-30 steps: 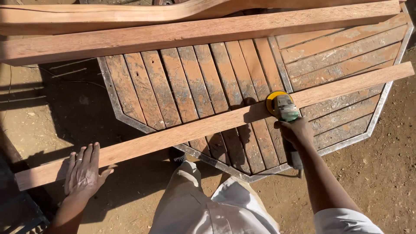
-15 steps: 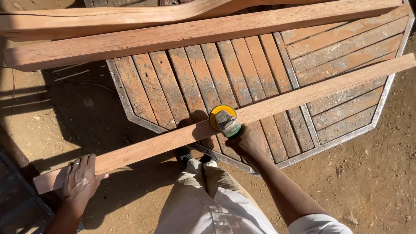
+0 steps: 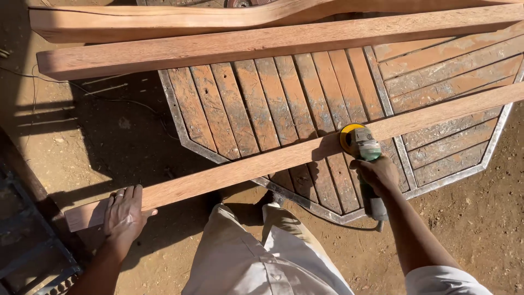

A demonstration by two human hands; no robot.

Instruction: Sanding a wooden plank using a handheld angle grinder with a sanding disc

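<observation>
In the head view, a long wooden plank [image 3: 273, 161] lay slantwise across a slatted wooden tabletop [image 3: 305, 98] that rested on the dirt ground [image 3: 480, 218]. The left hand [image 3: 124, 214] lay flat, fingers spread, pressing on the plank's near end at the lower left. The right hand [image 3: 377, 173] was wrapped around the body of a green grinder [image 3: 367, 158], whose yellow sanding disc [image 3: 349, 137] sat on the plank above the tabletop's middle. Two more planks [image 3: 245, 43] lay across the far edge of the tabletop. The person's light trousers [image 3: 256, 257] showed below, between the arms.
</observation>
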